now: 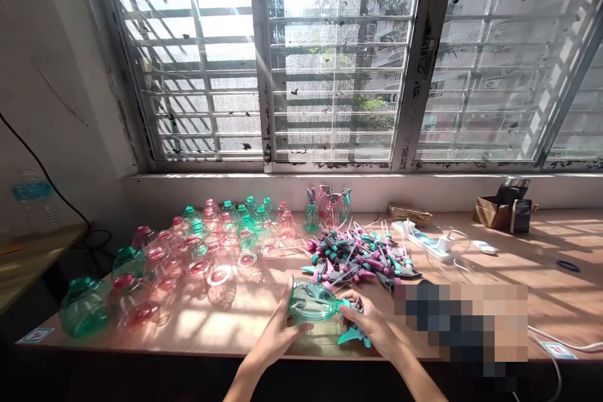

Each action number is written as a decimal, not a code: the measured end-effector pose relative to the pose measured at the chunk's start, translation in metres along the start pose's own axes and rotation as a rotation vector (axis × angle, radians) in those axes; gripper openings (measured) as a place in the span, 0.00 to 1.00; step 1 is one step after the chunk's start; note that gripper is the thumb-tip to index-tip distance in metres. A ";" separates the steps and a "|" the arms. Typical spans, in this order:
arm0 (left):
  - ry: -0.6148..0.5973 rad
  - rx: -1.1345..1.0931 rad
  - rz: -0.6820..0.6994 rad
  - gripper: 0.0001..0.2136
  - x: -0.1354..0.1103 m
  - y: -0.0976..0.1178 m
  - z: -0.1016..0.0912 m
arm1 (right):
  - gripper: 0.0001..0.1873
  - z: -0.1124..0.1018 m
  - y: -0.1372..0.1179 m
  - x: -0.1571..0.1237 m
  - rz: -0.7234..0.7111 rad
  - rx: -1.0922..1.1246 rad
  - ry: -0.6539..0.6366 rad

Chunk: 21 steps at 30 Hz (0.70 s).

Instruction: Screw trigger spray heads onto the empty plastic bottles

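Observation:
A clear green spray bottle (311, 301) lies sideways above the table's front edge. My left hand (281, 323) is wrapped round its body, with the thumb below. At its neck, on the right, my right hand (370, 319) is closed on a grey and teal trigger spray head (354, 335). The head meets the bottle mouth, though whether the threads are engaged cannot be seen. Just beyond my hands is a heap of loose trigger spray heads (351, 257) in grey, pink and teal, with white tubes sticking out.
Several open green and pink bottles (159, 264) stand in rows on the left of the wooden table (202, 333). Bottles with heads fitted (332, 208) stand at the back. On the right are a power strip (426, 244), a cardboard box (492, 212), a phone (521, 216) and a blurred-out patch (471, 326).

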<state>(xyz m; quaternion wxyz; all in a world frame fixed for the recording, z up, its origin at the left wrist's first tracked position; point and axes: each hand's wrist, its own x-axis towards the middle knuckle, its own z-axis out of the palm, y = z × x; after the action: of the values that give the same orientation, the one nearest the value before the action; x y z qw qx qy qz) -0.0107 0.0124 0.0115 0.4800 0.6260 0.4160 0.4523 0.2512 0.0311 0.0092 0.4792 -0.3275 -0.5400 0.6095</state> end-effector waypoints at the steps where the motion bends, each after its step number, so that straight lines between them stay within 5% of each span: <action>1: 0.003 0.010 -0.002 0.48 0.000 0.000 0.000 | 0.21 0.000 0.001 0.000 0.003 -0.001 -0.001; 21: -0.049 -0.045 -0.001 0.42 0.001 0.018 0.006 | 0.21 -0.002 -0.002 0.002 -0.011 -0.007 -0.012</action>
<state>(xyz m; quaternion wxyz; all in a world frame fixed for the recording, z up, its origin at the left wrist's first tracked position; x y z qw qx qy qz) -0.0035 0.0082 0.0284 0.5043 0.6257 0.3943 0.4458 0.2530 0.0334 0.0110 0.4783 -0.3224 -0.5466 0.6070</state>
